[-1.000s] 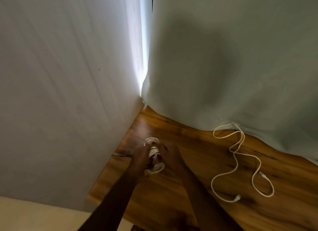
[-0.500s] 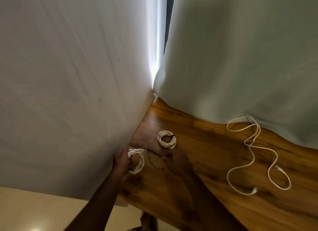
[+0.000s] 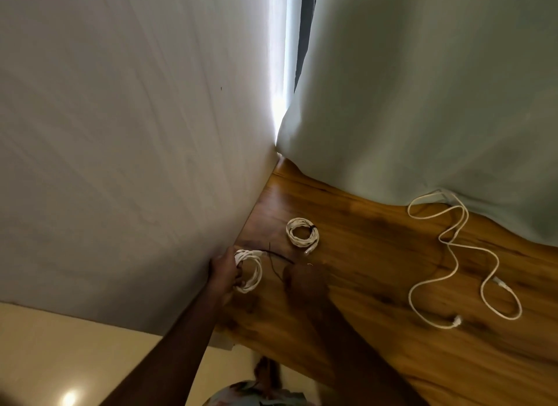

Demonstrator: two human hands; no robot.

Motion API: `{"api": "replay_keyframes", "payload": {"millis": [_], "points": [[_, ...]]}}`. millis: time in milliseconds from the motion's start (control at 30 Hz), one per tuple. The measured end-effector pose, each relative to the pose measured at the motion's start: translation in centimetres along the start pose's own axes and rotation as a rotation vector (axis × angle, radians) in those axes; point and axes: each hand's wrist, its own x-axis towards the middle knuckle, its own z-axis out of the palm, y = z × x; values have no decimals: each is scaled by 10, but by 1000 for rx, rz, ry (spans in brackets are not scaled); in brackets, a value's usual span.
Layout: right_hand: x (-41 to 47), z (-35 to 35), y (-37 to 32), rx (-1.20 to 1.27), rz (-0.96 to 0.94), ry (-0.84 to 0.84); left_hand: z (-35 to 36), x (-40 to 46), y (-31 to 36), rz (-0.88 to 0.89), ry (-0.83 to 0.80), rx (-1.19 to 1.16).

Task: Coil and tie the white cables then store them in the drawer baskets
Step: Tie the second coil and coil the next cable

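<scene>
Gripping a coiled white cable at 8 o'clock, left hand sits by the wall, fingers curled through the loops. Thin black tie runs from that coil to the right hand, which pinches it, blurred. Tied coil lies on the desk just past the hands. Loose white cable sprawls at 3 o'clock, under the curtain.

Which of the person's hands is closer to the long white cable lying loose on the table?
Right. The right hand is nearer the loose cable, with bare table between them. The left hand is farther off by the wall, gripping a coiled cable.
</scene>
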Motion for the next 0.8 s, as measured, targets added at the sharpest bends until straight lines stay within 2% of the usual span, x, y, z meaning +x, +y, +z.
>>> {"api": "replay_keyframes", "payload": {"millis": [267, 433, 633, 800], "points": [[1, 5, -6, -12, -10, 36, 0, -3, 3, 20, -23, -22], [7, 6, 2, 98, 68, 81, 3, -5, 5, -6, -32, -59], [11, 1, 11, 30, 181, 24, 1, -7, 8, -9, -30, -49], [14, 0, 10, 13, 191, -11, 3, -5, 11, 19, -51, -54]]}}
